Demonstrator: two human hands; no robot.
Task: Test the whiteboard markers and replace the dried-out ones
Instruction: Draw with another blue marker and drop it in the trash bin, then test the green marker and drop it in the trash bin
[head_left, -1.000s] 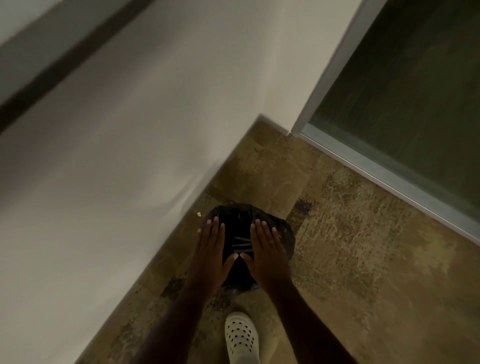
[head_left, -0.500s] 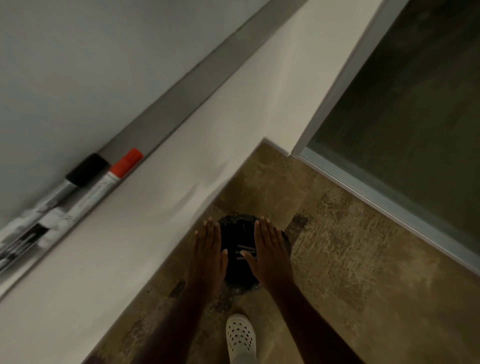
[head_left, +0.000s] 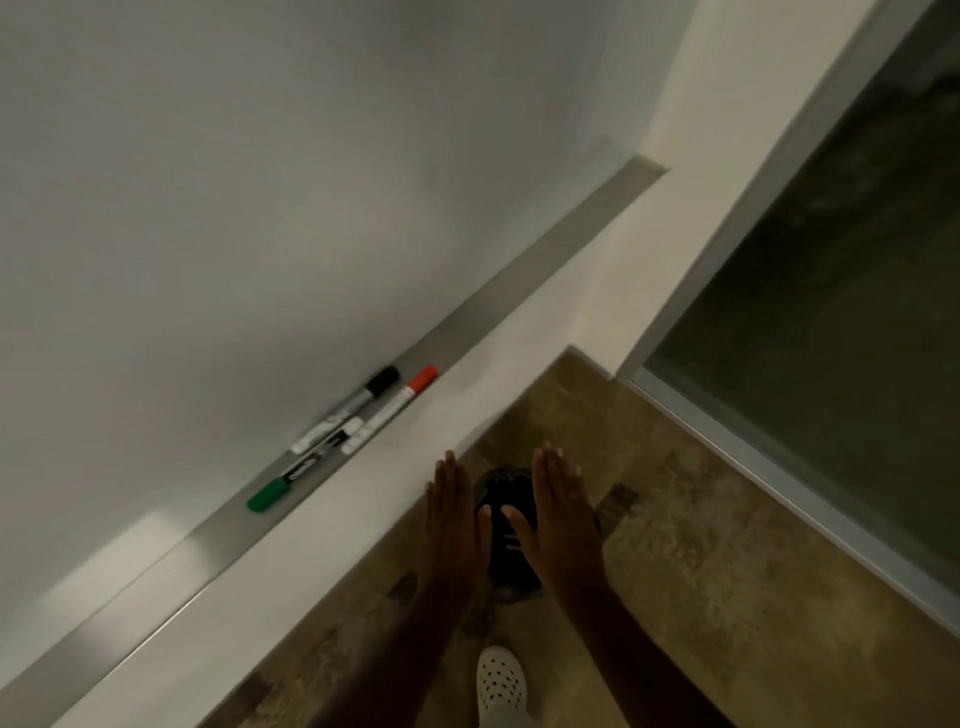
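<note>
left hand (head_left: 452, 525): held flat, fingers straight and together, nothing gripped; hung over the floor at 6 o'clock of frame.
right hand (head_left: 563, 525): flat too, fingers straight, nothing held; just beside the left at its 3 o'clock.
bin (head_left: 506, 558): dark, round, seen on the floor between and below both palms; pale stick shapes are glimpsed inside, possibly discarded markers, cannot be told.
markers: three are laid on the whiteboard tray (head_left: 519, 283) at 10 o'clock of the hands: black-capped marker (head_left: 358, 402), red-capped marker (head_left: 397, 405), green-capped marker (head_left: 283, 480), all capped.
whiteboard (head_left: 260, 182): no test strokes are seen.
progress: judged unclear; testing or replacing of tray markers is not shown done.
</note>
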